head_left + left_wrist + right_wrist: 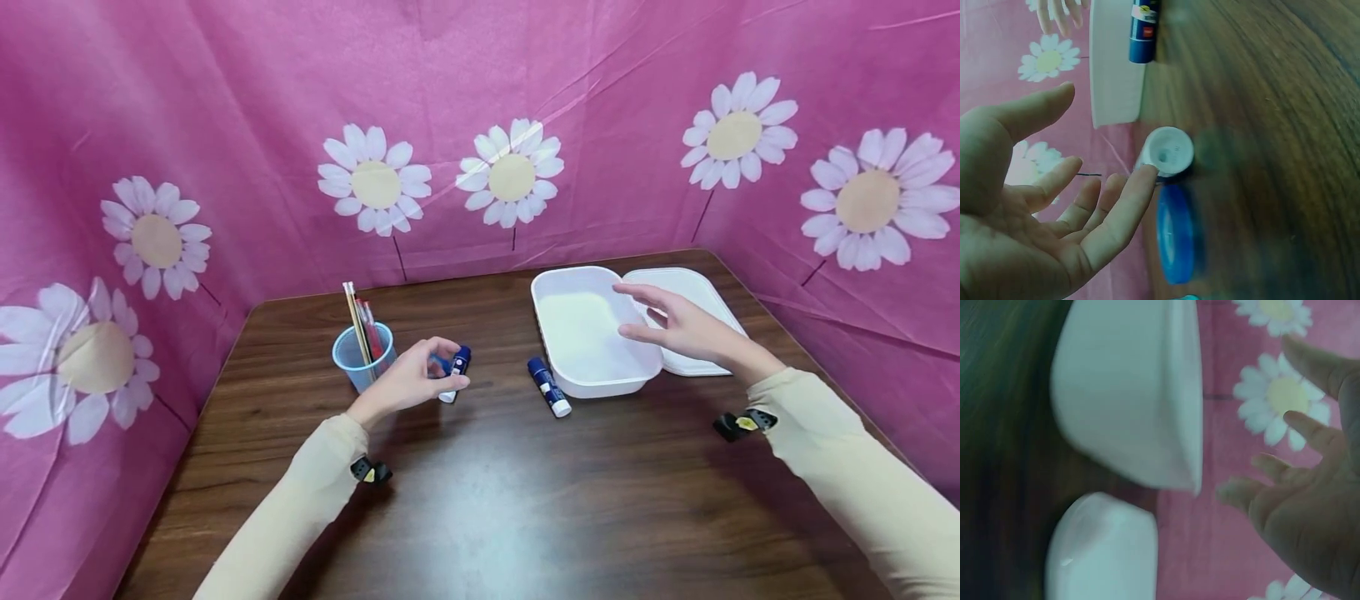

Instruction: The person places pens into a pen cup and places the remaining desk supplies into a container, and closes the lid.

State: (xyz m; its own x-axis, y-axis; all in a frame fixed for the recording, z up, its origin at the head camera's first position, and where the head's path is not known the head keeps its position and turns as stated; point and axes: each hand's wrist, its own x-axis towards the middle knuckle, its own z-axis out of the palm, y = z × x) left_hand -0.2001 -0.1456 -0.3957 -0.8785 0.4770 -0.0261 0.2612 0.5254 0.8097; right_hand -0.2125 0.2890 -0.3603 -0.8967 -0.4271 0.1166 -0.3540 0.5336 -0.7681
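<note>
My left hand [405,379] hovers at a glue stick with a blue cap [462,358] and white base [1169,152], fingers loosely bent. In the left wrist view one fingertip overlaps the base's edge; whether it touches is unclear, and nothing is gripped. Just beyond lies a blue ring-shaped roll [1175,272], mostly hidden by the hand in the head view. My right hand [686,325] is held, thumb and fingers apart, over the right side of a white plastic container [603,389], holding nothing. A second blue glue stick [549,387] lies beside the container's left front corner.
A light-blue cup [348,357] with brushes and red pens [367,321] stands left, close to my left hand. The white lid [708,304] lies right of the container, partly under my right hand. Pink flowered cloth [450,75] surrounds the wooden table [480,483] at its back and sides.
</note>
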